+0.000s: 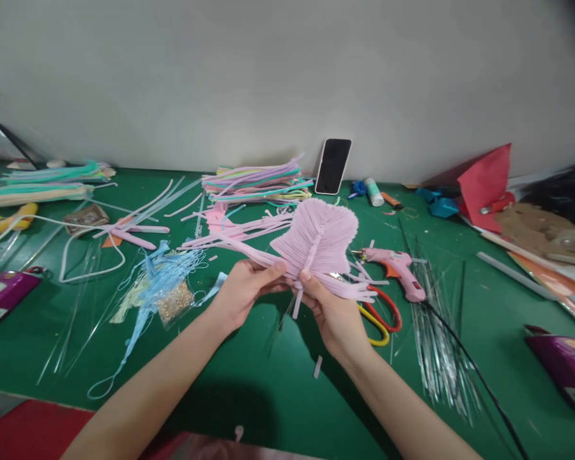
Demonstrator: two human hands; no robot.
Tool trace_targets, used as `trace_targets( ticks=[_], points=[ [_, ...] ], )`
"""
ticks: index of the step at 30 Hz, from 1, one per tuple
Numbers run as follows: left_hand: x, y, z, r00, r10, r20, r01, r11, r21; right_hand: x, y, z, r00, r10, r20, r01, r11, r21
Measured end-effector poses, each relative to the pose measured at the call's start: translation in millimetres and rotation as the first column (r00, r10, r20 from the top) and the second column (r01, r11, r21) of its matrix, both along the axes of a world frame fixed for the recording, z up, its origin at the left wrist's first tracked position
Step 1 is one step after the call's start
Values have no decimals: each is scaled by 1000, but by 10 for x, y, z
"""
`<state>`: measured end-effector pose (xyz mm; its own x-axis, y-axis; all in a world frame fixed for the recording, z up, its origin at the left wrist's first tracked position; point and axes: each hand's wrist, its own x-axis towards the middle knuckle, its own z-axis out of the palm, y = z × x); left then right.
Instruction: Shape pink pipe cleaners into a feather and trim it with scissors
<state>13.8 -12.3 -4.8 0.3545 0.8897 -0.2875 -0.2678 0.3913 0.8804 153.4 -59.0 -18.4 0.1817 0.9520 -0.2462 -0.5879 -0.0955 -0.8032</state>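
Both hands hold up a fan-shaped leaf of pale lilac pipe cleaners (321,236) over the table, with a twisted rib down its middle. My left hand (249,287) is closed on the loose pipe cleaner ends that stretch to the left. With thumb and fingers, my right hand (330,310) pinches the base of the leaf, where a short stem points down. More loose ends stick out to the right past that hand. Behind the right hand lie scissors (378,322) with red and yellow handles, partly hidden. A pink glue gun (395,268) rests just beyond them.
A phone (334,166) leans against the wall beside bundled pipe cleaners (256,182). Blue tassels (165,275) and a bag of beads (175,302) lie left. Thin wires (441,345) and the glue gun's black cord (474,377) lie right. A purple device (563,370) sits at the right edge.
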Motion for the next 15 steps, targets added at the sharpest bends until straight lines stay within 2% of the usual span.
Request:
trace_targets(
  ticks=[3, 8, 11, 15],
  points=[
    [0, 7, -11, 998, 64, 1, -64, 998, -11, 0, -9, -12, 999, 46, 22, -46, 999, 16],
    [30, 24, -47, 994, 65, 91, -50, 986, -157, 0, -6, -7, 998, 46, 40, -47, 999, 4],
    [52, 18, -45, 984, 103, 143, -69, 971, -229, -3, 2, -1, 998, 43, 34, -43, 999, -1],
    [55, 15, -29, 982, 141, 129, -121, 981, -152, 17, 7, -22, 1000, 16, 6, -16, 1000, -20]
  ],
)
